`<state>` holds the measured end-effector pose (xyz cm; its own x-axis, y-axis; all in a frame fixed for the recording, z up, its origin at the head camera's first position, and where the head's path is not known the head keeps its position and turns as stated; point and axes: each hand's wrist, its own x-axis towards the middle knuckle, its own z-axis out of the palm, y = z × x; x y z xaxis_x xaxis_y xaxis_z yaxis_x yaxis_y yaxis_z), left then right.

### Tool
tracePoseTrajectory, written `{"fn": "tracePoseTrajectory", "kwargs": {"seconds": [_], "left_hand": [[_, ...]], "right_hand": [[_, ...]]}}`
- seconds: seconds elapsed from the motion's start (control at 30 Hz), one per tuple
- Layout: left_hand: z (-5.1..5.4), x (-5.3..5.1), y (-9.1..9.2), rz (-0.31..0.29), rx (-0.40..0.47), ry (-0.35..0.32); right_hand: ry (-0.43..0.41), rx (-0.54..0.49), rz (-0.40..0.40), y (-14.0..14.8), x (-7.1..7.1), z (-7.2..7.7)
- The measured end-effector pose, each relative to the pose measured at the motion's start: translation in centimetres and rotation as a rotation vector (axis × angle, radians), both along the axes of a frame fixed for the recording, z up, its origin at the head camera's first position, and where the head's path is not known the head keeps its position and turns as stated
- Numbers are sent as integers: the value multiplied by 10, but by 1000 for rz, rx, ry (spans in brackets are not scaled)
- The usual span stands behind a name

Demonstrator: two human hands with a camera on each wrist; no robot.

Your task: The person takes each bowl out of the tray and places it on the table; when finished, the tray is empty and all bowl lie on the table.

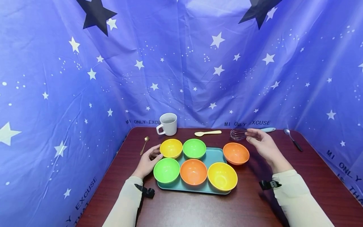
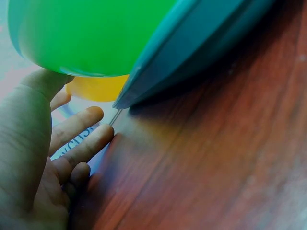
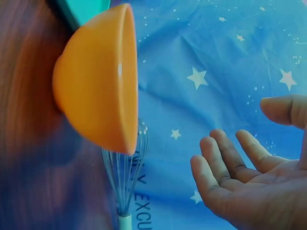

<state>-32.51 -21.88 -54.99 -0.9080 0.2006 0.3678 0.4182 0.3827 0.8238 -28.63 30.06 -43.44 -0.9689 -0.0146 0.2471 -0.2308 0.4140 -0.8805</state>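
Observation:
My left hand [image 1: 148,161] is at the tray's left side, its thumb by the rim of the front-left green bowl [image 1: 166,170] and its fingers near the back-left yellow bowl [image 1: 171,148]. In the left wrist view those fingers are loosely spread, holding nothing; whether the thumb touches the bowl I cannot tell. On the teal tray [image 1: 213,155] also sit a second green bowl [image 1: 194,148], an orange bowl [image 1: 193,172] and a yellow bowl [image 1: 222,176]. Another orange bowl [image 3: 93,81] stands at the tray's right side. Beyond it my right hand [image 1: 263,144] hovers with relaxed, parted fingers, gripping nothing.
A whisk [image 1: 238,134] with a pale blue handle lies behind the right hand. Along the back are a white mug [image 1: 170,125] and a cream spoon [image 1: 208,133]. A gold spoon [image 1: 144,145] lies left, a dark-handled spoon [image 1: 293,140] right. Starry cloth [image 1: 181,78] surrounds the table.

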Motion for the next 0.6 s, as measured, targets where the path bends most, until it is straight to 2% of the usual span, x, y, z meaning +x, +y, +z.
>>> {"fn": "tracePoseTrajectory", "kwargs": {"seconds": [0.27,0.37,0.6], "left_hand": [[25,17,6,-24,30,-24],[28,19,6,-25,34,-31],[27,19,8,-14,29,-42]], "right_hand": [[-21,10,34,-15,-6,16],[-15,-7,48,-21,-9,19],[-35,-34,104,-41,-16,28]]}}
